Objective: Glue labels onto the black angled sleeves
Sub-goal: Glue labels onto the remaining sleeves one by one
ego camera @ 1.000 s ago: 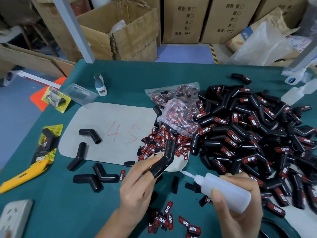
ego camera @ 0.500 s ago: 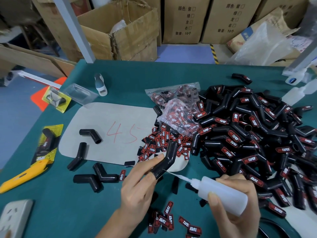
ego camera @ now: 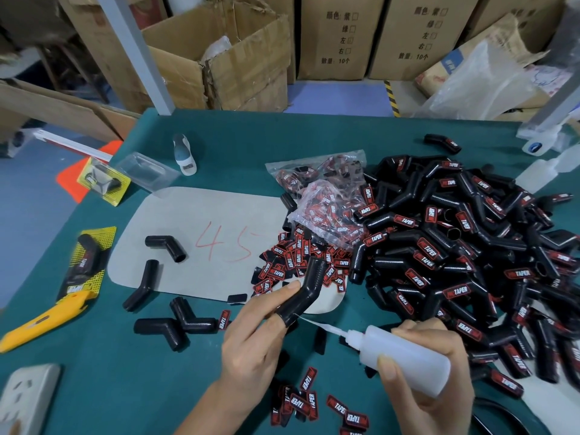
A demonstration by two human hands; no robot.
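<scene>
Far left on the green-covered counter I see a yellow plastic utility knife, then four bare black angled rubber sleeves on and beside the grey sheet marked 45.

My left hand has one black angled sleeve slipped over a finger, index finger lying along it; long axis runs up and right from the fingers, bend near the top.

Loose red-and-black TAPER labels lie just behind it.

My right hand grips the white squeeze glue bottle, fingers curled round it, thin nozzle pointing left, tip at the sleeve's lower end. Glue goes on here, I judge.

Right: big pile of labelled sleeves.
</scene>
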